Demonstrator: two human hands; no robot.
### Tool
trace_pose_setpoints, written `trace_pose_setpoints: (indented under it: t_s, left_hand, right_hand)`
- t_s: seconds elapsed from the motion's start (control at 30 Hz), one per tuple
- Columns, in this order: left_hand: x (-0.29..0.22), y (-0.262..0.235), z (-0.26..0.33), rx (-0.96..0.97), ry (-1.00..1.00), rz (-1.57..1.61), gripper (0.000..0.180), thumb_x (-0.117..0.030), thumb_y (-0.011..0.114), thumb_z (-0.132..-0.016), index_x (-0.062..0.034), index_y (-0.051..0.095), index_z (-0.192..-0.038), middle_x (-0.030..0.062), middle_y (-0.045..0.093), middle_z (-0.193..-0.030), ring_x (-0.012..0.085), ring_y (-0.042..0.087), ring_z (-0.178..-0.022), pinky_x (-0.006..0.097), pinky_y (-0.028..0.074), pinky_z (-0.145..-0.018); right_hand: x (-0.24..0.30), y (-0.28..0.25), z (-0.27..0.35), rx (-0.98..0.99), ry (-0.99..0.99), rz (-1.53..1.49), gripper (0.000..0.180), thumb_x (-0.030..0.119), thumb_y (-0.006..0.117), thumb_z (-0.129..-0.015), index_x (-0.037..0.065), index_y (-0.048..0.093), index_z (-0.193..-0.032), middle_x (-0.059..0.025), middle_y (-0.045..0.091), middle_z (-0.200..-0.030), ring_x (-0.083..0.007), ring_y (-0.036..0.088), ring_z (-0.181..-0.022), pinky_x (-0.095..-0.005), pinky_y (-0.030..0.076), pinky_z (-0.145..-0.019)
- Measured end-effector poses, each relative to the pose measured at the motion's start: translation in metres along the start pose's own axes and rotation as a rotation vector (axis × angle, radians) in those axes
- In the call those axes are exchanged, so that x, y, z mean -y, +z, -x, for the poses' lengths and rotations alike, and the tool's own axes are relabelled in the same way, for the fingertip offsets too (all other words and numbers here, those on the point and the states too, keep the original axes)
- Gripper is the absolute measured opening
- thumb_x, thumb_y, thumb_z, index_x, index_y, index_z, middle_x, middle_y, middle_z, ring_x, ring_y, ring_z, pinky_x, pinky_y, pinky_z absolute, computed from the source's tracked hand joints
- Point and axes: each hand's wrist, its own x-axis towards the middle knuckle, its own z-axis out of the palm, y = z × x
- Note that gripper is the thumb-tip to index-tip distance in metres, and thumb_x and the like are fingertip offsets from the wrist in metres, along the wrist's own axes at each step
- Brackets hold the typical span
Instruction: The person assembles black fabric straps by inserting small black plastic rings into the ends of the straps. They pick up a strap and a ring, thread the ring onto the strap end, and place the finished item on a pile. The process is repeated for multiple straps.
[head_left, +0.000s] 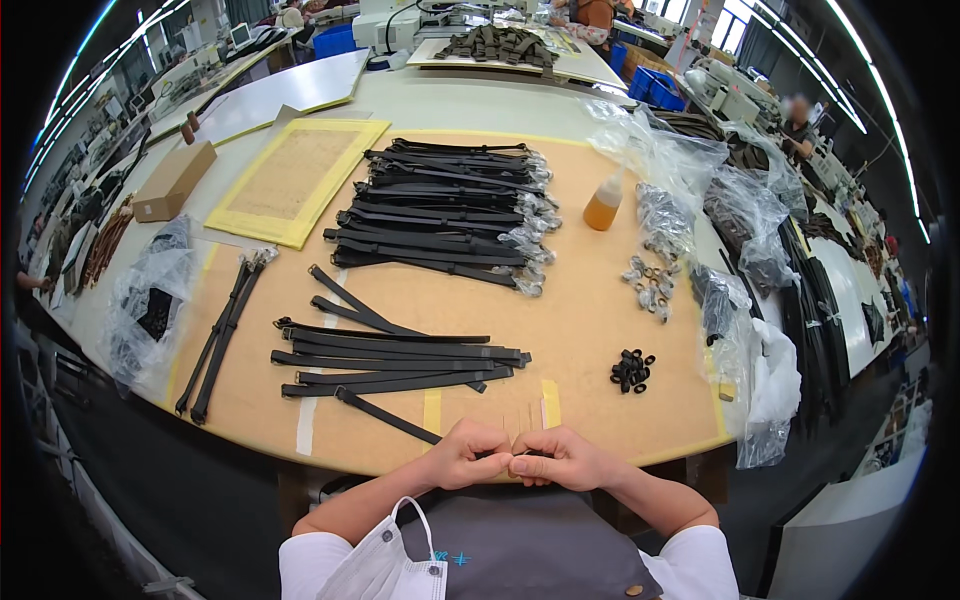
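Observation:
My left hand [470,455] and my right hand [556,458] meet at the table's front edge, thumbs and fingers pinched together. A flat black strap [388,416] with a metal end piece runs from the table into my left hand, which is closed on it. My right hand is closed too; a sliver of something dark shows at its fingers, mostly hidden. Left of my hands lies a loose group of black straps [400,357]. To the right sits a small pile of black rings [632,371].
Beyond lies a stack of black straps with plastic-wrapped metal ends [440,210]. A bottle of amber liquid [603,203], wrapped metal fittings [650,285] and clear plastic bags [745,205] are at right. Two straps [222,335], a yellow-edged board [297,180] and a cardboard box [175,182] lie left.

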Motion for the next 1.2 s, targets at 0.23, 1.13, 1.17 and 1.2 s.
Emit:
trace_pose_setpoints:
  t_s: [0.23, 1.13, 1.17, 1.2]
  left_hand:
    - [-0.012, -0.019, 0.009, 0.112, -0.042, -0.121, 0.023, -0.016, 0.063, -0.100, 0.0001, 0.063, -0.083, 0.0072, 0.056, -0.068, 0.0162, 0.050, -0.061, 0.032, 0.040, -0.057]
    - [0.001, -0.362, 0.225, -1.128, -0.494, -1.560, 0.027, -0.015, 0.068, -0.093, -0.0068, 0.070, -0.119, 0.0199, 0.067, -0.120, 0.0364, 0.064, -0.108, 0.042, 0.050, -0.091]
    - [0.007, -0.365, 0.225, -1.137, -0.542, -1.590, 0.029, -0.015, 0.067, -0.093, -0.0080, 0.070, -0.121, 0.0193, 0.063, -0.127, 0.0364, 0.060, -0.115, 0.043, 0.048, -0.096]
    - [0.012, -0.367, 0.227, -1.147, -0.594, -1.622, 0.031, -0.016, 0.067, -0.093, -0.0092, 0.069, -0.124, 0.0187, 0.060, -0.135, 0.0364, 0.057, -0.123, 0.044, 0.045, -0.101]
  right_hand:
    - [-0.024, 0.025, -0.009, -0.135, -0.131, -0.040, 0.024, 0.023, 0.059, -0.104, 0.003, 0.062, -0.089, 0.0013, 0.059, -0.073, -0.0050, 0.051, -0.068, -0.0245, 0.041, -0.059]
    - [-0.013, -0.056, -0.136, -0.639, -0.352, 0.769, 0.028, 0.018, 0.069, -0.096, 0.002, 0.067, -0.119, -0.0147, 0.068, -0.118, -0.0320, 0.059, -0.117, -0.0405, 0.048, -0.100]
    - [-0.010, -0.054, -0.140, -0.641, -0.352, 0.764, 0.026, 0.017, 0.068, -0.096, 0.002, 0.068, -0.117, -0.0142, 0.069, -0.115, -0.0316, 0.059, -0.116, -0.0403, 0.048, -0.099]
    - [-0.008, -0.054, -0.142, -0.638, -0.355, 0.758, 0.024, 0.017, 0.068, -0.096, 0.002, 0.069, -0.115, -0.0136, 0.070, -0.113, -0.0312, 0.059, -0.115, -0.0401, 0.049, -0.098]
